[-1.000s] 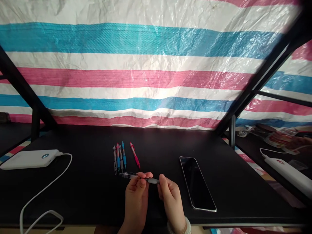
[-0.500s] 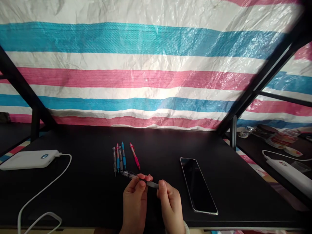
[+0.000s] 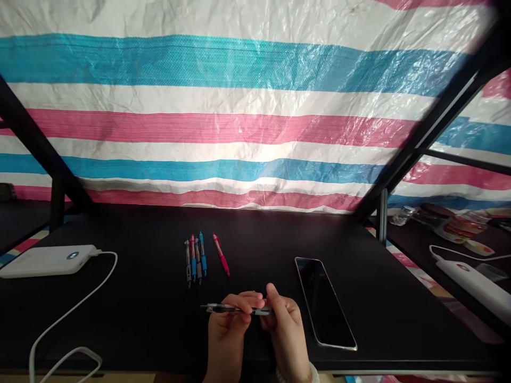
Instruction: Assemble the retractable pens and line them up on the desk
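Observation:
My left hand (image 3: 228,331) is closed around a clear-barrelled pen (image 3: 214,308) that lies roughly level, its clip end sticking out to the left. At the pen's grey grip end, my right hand (image 3: 290,331) has its curled fingers against the pen, with the thumb raised above. The very tip is hidden by those fingers. Beyond my hands, a red pen (image 3: 221,256) lies alone on the black tabletop (image 3: 151,319). To its left is a row of several pens (image 3: 194,260) with grey and blue grips, side by side.
A dark-screened phone (image 3: 325,303) lies right of my hands. At left sits a white power bank (image 3: 48,261) with a white cable (image 3: 75,309) looping toward the front edge. Black slanted bars (image 3: 419,138) flank the desk before a striped plastic sheet (image 3: 223,127). Another white device (image 3: 473,287) lies far right.
The pen has turned from slanting to nearly level. Both hands have shifted slightly right, and my right thumb has lifted off the pen's grip end.

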Available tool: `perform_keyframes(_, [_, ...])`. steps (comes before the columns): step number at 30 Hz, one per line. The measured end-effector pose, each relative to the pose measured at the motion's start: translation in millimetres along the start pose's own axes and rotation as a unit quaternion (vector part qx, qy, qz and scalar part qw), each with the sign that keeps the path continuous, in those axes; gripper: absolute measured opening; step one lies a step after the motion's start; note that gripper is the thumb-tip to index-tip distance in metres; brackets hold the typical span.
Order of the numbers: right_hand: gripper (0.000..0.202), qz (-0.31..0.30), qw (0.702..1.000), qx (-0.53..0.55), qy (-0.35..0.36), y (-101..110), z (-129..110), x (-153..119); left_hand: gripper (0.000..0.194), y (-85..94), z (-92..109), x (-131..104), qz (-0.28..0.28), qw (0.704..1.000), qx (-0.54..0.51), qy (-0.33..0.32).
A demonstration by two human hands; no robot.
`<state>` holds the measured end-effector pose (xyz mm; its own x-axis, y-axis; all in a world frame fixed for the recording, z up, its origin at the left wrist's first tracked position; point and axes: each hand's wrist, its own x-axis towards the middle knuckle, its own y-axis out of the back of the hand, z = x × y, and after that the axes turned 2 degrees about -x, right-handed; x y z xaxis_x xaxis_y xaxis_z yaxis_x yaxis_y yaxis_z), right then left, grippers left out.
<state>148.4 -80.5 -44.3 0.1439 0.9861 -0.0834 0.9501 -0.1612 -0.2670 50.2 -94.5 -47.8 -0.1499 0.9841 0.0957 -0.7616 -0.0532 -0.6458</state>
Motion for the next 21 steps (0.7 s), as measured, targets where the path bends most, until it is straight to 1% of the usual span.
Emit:
perform_keyframes(2, [0.064, 0.04, 0.999, -0.011, 0.017, -4.6, 2.8, -2.5, 0.014, -1.5, 1.3, 0.6, 0.021, 1.0, -0.006, 0.015])
perform_keyframes(4, [0.064, 0.073, 0.997, -0.022, 0.034, -10.0, 6.8, -5.8, 0.017, -4.6, 4.3, 2.5, 0.062, 0.997, -0.021, 0.047])
perform_keyframes(6, [0.062, 0.09, 0.994, -0.039, 0.053, -15.0, 9.0, -9.0, 0.021, -7.5, 7.2, 4.5, 0.099, 0.991, -0.043, 0.082])
perform_keyframes(8, [0.06, 0.095, 0.99, -0.07, 0.082, -18.6, 7.4, -11.8, 0.025, -8.6, 8.9, 6.3, 0.121, 0.985, -0.068, 0.103])
perform_keyframes(11, [0.055, 0.081, 0.971, -0.152, 0.167, -19.8, -0.5, -14.0, 0.027, -6.5, 10.1, 8.4, 0.132, 0.978, -0.096, 0.131])
perform_keyframes(14, [0.046, 0.042, 0.93, -0.246, 0.268, -15.6, -8.5, -12.3, 0.027, -2.9, 12.7, 10.1, 0.114, 0.974, -0.112, 0.158])
perform_keyframes(16, [0.042, 0.023, 0.91, -0.285, 0.3, -10.7, -11.6, -9.5, 0.026, -1.3, 15.1, 10.7, 0.103, 0.973, -0.123, 0.163])
perform_keyframes(18, [0.041, 0.008, 0.909, -0.297, 0.293, -5.5, -13.3, -6.9, 0.024, 0.0, 16.1, 11.0, 0.105, 0.972, -0.133, 0.166])
perform_keyframes(19, [0.039, 0.0, 0.915, -0.294, 0.276, -3.2, -13.7, -6.1, 0.023, 0.7, 15.8, 11.1, 0.107, 0.971, -0.139, 0.164])
perform_keyframes(21, [0.036, -0.015, 0.937, -0.266, 0.225, 0.3, -13.9, -5.5, 0.023, 2.5, 13.5, 11.5, 0.111, 0.969, -0.155, 0.154])
